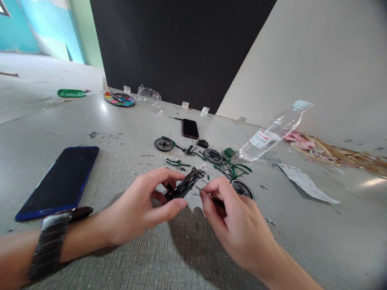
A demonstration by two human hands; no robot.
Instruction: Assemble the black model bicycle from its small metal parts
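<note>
My left hand point(151, 197) is closed around a black model bicycle part point(184, 184), tilted up to the right between thumb and fingers. Close by on the right, my right hand point(232, 221) pinches a small screwdriver point(218, 201), its thin tip pointing at the black part with a slight gap. Just beyond the hands lie green and black miniature bicycle pieces: a spoked wheel point(164, 143), a second wheel point(213, 156), a green frame point(238, 170) and thin green rods point(177, 163). Another wheel point(242, 189) is partly covered by my right hand.
A blue phone point(59, 181) lies at left, a smaller phone point(190, 129) behind the pieces. On the right a clear bottle point(272, 133) leans over, with a paper sheet point(305, 183) in front. A paint palette point(119, 99) and plastic wrap point(148, 93) lie by the black panel point(178, 48).
</note>
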